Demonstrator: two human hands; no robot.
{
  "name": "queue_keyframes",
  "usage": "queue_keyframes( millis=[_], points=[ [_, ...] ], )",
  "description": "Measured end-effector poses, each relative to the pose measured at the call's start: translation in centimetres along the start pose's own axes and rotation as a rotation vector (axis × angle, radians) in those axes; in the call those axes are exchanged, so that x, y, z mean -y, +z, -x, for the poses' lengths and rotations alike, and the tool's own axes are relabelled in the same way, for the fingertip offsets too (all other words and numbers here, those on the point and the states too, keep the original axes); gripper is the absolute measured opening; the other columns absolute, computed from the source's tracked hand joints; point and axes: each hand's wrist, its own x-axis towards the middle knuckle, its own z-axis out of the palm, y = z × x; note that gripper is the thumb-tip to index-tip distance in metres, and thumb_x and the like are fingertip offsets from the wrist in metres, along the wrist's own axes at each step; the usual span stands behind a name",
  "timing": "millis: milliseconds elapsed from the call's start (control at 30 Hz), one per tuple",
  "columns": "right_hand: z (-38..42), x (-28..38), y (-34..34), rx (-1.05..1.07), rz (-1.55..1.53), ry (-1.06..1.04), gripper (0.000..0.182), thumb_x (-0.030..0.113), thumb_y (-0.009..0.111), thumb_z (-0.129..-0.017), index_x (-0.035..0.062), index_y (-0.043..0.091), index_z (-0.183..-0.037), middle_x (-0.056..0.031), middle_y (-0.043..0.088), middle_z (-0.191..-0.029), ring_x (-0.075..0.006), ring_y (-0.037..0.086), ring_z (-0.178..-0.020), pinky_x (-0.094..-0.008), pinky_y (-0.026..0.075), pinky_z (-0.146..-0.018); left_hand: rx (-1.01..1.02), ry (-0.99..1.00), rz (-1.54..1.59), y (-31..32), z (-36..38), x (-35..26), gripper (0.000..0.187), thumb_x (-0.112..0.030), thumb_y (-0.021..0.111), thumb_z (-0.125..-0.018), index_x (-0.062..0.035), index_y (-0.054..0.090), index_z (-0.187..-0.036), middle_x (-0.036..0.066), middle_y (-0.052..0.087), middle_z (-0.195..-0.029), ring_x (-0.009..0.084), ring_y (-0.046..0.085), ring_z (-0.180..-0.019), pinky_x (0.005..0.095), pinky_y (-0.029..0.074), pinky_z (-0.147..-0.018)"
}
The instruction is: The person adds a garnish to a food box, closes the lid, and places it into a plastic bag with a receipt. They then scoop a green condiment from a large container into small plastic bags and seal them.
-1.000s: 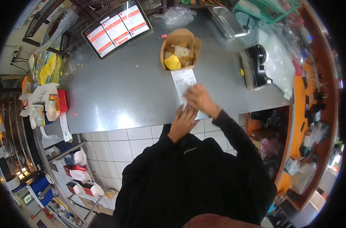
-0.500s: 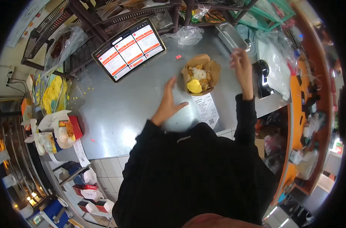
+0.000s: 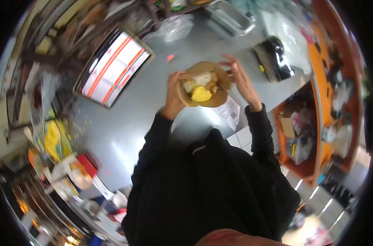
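A brown cardboard food box with its flaps up is between my two hands, tilted a little. Inside it lie white rice, browned fried pieces and a smooth yellow topping. My left hand grips the box's left side, fingers over the rim. At the right flap, my right hand has its fingers stretched out and apart, fingertips right at the cardboard. A printed receipt lies on the metal counter, partly hidden behind the box.
A tablet with order panels stands at the back left. Behind the box are a clear plastic bag and a steel tray. A black device is on the right; food boxes crowd the left end.
My left hand has closed on the box's left side, and my right hand has come down to its right flap. The box has turned and tilted. The view has swung round.
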Motion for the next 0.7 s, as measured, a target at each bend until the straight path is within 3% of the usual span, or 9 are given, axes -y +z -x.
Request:
queue_keyframes(
  millis=[133,200,267,367,433,500,567,667,700],
  points=[
    [3.6,-4.0,-0.5,-0.072,-0.397,-0.228,0.051,0.041,0.040,-0.089,0.0038,0.034,-0.124,-0.0103,0.049,-0.113,-0.0177,0.051,-0.095,-0.0321,0.040,-0.087,0.125,0.057,0.124,2.3,-5.6,-8.2,0.078,-0.009,0.077,-0.055,-0.0019,0.036,-0.121,0.010,0.049,-0.108,0.0230,0.051,-0.098,0.0342,0.042,-0.087],
    [8.8,-4.9,-5.0,-0.230,0.191,-0.291,0.032,0.016,0.051,-0.086,0.0070,0.045,-0.116,-0.0059,0.053,-0.105,-0.0145,0.053,-0.089,-0.0278,0.043,-0.080,0.041,0.213,0.107,6.3,-5.9,-16.0,0.055,-0.011,0.067,-0.066,-0.0015,0.041,-0.114,0.010,0.050,-0.105,0.0220,0.051,-0.094,0.0318,0.043,-0.083],
    [16.7,-6.3,-12.8,-0.518,0.118,-0.184,0.030,0.006,0.054,-0.081,0.0079,0.050,-0.110,-0.0050,0.055,-0.101,-0.0122,0.053,-0.086,-0.0266,0.045,-0.075,-0.012,0.285,0.094,8.2,-5.7,-18.2,0.052,-0.010,0.065,-0.068,-0.0013,0.042,-0.113,0.010,0.050,-0.104,0.0215,0.051,-0.092,0.0312,0.043,-0.082],
    [34.0,-12.8,-30.5,-1.382,0.690,-0.434,0.015,0.012,0.061,-0.071,0.0050,0.060,-0.084,-0.0095,0.059,-0.088,-0.0223,0.059,-0.073,-0.0313,0.047,-0.065,-0.147,0.309,0.026,13.4,-5.6,-20.1,0.046,-0.010,0.061,-0.070,-0.0011,0.043,-0.111,0.010,0.050,-0.101,0.0208,0.050,-0.090,0.0304,0.043,-0.081],
    [47.1,-14.3,-42.1,-1.943,0.419,0.038,0.027,0.027,0.057,-0.076,0.0013,0.057,-0.083,-0.0139,0.059,-0.081,-0.0266,0.059,-0.073,-0.0368,0.046,-0.064,-0.230,0.296,-0.024,17.9,-5.4,-21.5,0.042,-0.009,0.059,-0.071,-0.0010,0.043,-0.110,0.010,0.050,-0.100,0.0203,0.050,-0.089,0.0298,0.043,-0.081],
    [60.4,-16.3,-53.1,-2.052,1.007,0.324,0.036,0.032,0.053,-0.080,-0.0025,0.053,-0.090,-0.0160,0.059,-0.079,-0.0283,0.059,-0.070,-0.0370,0.045,-0.063,-0.309,0.264,-0.062,23.6,-4.5,-23.0,0.038,-0.009,0.056,-0.073,-0.0008,0.044,-0.108,0.010,0.050,-0.098,0.0199,0.050,-0.087,0.0292,0.043,-0.080],
    [70.2,-16.0,-59.2,-1.992,0.147,0.409,0.041,0.037,0.050,-0.081,-0.0026,0.050,-0.093,-0.0178,0.058,-0.081,-0.0288,0.059,-0.067,-0.0369,0.046,-0.056,-0.358,0.220,-0.081,30.3,-3.3,-24.8,0.035,-0.008,0.054,-0.074,-0.0007,0.044,-0.107,0.010,0.050,-0.097,0.0194,0.050,-0.086,0.0286,0.043,-0.079],
    [76.9,-19.9,-68.8,-2.073,0.335,0.284,0.046,0.039,0.051,-0.081,-0.0015,0.048,-0.103,-0.0201,0.056,-0.090,-0.0278,0.060,-0.073,-0.0327,0.049,-0.051,-0.325,0.097,-0.104,41.1,-1.6,-27.5,0.030,-0.008,0.050,-0.076,-0.0005,0.045,-0.105,0.010,0.050,-0.094,0.0187,0.050,-0.083,0.0278,0.043,-0.078],
    [77.7,-19.1,-71.6,-1.976,0.006,0.065,0.050,0.040,0.053,-0.080,-0.0004,0.047,-0.109,-0.0212,0.054,-0.095,-0.0273,0.059,-0.079,-0.0330,0.051,-0.054,-0.231,0.025,-0.080,45.3,-1.3,-27.9,0.028,-0.007,0.049,-0.077,-0.0004,0.045,-0.104,0.010,0.050,-0.094,0.0185,0.049,-0.083,0.0275,0.043,-0.078]
  ],
)
